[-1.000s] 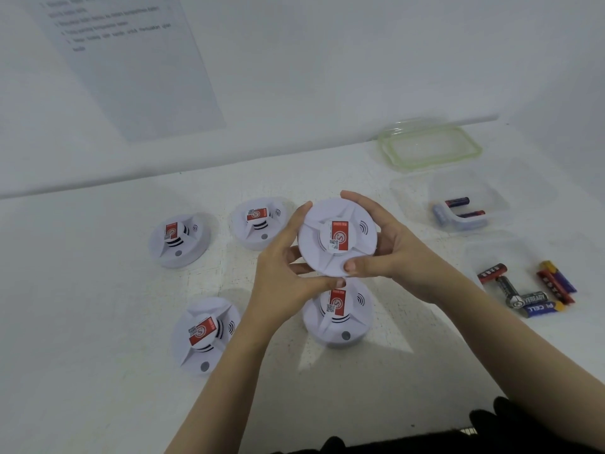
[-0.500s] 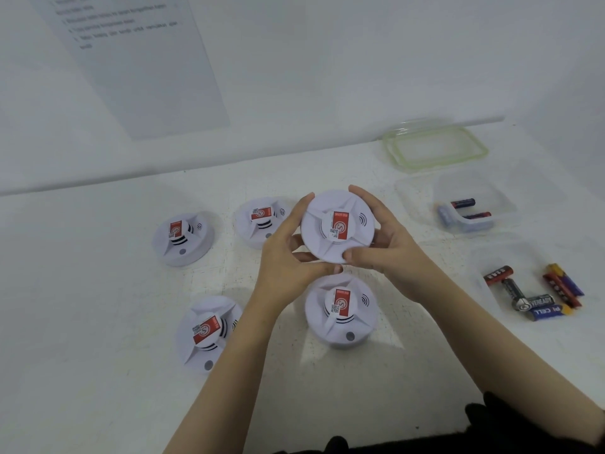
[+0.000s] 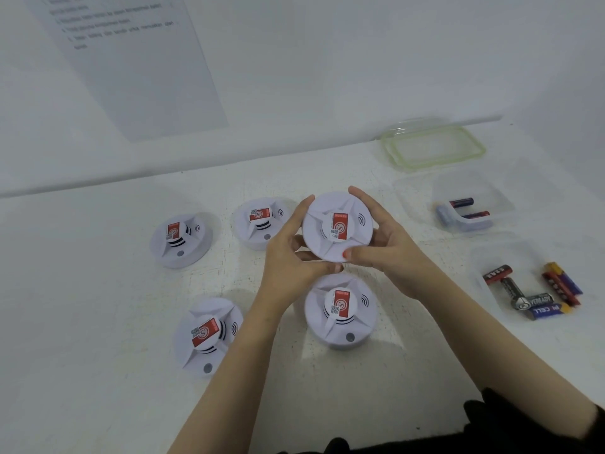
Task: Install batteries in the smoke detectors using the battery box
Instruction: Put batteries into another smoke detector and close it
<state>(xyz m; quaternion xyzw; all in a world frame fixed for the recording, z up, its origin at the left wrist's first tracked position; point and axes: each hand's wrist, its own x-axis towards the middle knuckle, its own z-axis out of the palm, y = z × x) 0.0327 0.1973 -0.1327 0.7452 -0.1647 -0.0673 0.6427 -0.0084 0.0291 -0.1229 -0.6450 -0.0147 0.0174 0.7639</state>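
A white surface (image 3: 98, 306) carries four smoke detectors (image 3: 340, 311), a green-rimmed lid (image 3: 432, 149) at the back right, and two clear boxes (image 3: 471, 204) holding batteries (image 3: 537, 293).

Both forearms are bare from wrist to elbow. The left hand (image 3: 288, 257) and right hand (image 3: 389, 253) carry no gloves, rings or watch. Right thumbnail shows red polish. A black garment (image 3: 523, 424) covers the right upper arm, beside the elbow.

Printed lines on the white paper sheet (image 3: 131, 60) blur past reading; my left hand (image 3: 288, 257) hides the raised white round smoke detector's (image 3: 337, 226) underside.
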